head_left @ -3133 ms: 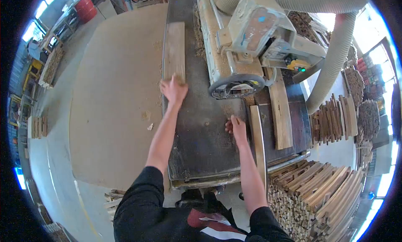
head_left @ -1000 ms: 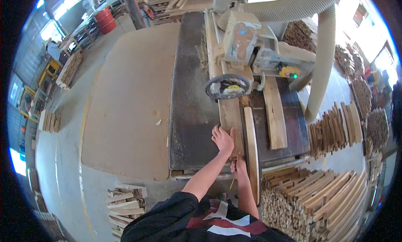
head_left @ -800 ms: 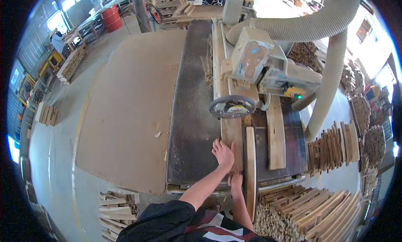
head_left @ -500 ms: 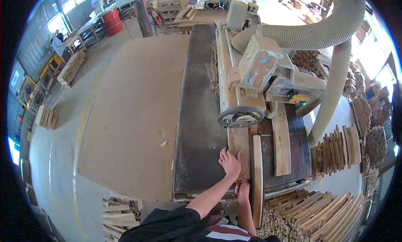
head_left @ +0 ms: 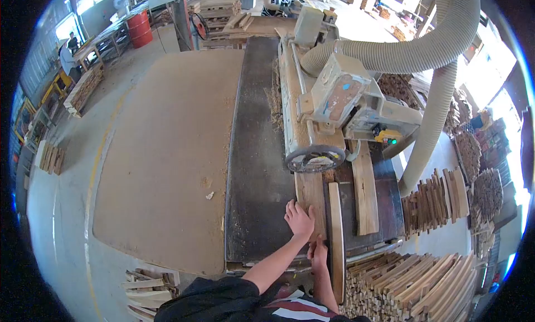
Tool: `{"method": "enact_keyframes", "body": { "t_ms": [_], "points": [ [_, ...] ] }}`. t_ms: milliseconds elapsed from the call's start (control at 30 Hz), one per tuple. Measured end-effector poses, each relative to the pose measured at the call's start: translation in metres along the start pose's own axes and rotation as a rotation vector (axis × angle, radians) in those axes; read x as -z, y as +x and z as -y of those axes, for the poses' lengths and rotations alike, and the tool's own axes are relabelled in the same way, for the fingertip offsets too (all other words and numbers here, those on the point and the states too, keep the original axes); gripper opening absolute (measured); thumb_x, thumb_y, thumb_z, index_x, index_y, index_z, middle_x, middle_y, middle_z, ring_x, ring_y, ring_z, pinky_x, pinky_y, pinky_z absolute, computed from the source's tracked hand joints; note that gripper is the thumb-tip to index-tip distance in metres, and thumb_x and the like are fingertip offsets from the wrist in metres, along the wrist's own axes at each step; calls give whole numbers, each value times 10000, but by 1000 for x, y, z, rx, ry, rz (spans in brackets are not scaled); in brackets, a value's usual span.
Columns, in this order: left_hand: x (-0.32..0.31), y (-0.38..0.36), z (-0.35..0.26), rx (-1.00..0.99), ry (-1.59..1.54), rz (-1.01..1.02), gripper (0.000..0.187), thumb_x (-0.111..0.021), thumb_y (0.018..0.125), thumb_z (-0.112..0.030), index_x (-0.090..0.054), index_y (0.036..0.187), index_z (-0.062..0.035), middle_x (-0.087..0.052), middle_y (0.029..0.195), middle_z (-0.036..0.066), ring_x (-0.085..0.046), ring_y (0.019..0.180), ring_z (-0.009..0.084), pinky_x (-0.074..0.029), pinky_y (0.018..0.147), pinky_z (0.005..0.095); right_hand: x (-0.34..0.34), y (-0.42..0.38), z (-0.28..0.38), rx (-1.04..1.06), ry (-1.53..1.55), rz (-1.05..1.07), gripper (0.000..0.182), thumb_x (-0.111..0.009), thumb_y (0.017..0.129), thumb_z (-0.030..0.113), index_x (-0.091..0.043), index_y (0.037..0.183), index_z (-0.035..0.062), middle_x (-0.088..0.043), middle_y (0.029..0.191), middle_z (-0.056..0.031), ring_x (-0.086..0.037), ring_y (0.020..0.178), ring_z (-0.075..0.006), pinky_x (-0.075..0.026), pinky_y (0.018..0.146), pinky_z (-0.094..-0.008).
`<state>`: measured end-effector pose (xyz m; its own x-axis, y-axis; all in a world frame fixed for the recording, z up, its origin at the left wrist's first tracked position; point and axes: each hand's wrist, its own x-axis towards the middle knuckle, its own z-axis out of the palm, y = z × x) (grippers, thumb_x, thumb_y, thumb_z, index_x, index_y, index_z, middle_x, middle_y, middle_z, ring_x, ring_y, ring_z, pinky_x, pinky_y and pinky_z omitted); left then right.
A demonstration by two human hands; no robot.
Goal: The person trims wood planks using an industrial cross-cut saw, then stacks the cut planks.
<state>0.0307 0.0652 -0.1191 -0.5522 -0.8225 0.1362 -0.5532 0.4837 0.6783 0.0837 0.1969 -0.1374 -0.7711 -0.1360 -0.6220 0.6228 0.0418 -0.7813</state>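
Brown wooden board [head_left: 309,189] just below centre of the frame: rests flat on the dark table [head_left: 256,155], far end hidden behind the handwheel [head_left: 316,159]. Pressed from above by the left hand [head_left: 300,219], fingers lightly spread, probably for steadiness; met at its near end by the curled right hand [head_left: 318,253], perhaps for steering, grip impossible to tell. Pale strip [head_left: 336,235] alongside at right, maybe as guide.

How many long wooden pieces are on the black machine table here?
3: a flat brown board under the left hand, a narrow pale strip right of it, and a broad pale board farther right. The cream machine may hide more.
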Motion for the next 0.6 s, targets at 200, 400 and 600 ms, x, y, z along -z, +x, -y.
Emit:
{"method": "enact_keyframes", "body": {
  "t_ms": [200, 400, 600],
  "points": [
    [-16, 29, -1, -67, 45, -32, 499, -570, 960, -317, -509, 1239, 92, -461, 1381, 220, -380, 1351, 383, -326, 1034, 530, -8, 25, 17, 14, -37, 56, 559, -463, 1012, 549, -493, 641, 132, -397, 475, 4, -368, 342, -161, -257, 346, -321],
    [-14, 78, 9, 15, -69, -26, 431, -583, 947, -305, -545, 1236, 11, -494, 1363, 207, -435, 1284, 400, -377, 1011, 535, -43, 69, 54, -190, 125, 24, 474, -540, 984, 546, -506, 750, 135, -403, 510, 7, -400, 416, -140, -263, 359, -284],
    [54, 7, 79, -418, -214, 49, 368, -604, 923, -222, -584, 1221, -8, -492, 1371, 227, -492, 1228, 432, -414, 1029, 519, -98, 115, 74, 87, 43, -113, 602, -479, 964, 645, -528, 654, 131, -441, 472, -6, -398, 353, -155, -276, 333, -303]
  ]
}}
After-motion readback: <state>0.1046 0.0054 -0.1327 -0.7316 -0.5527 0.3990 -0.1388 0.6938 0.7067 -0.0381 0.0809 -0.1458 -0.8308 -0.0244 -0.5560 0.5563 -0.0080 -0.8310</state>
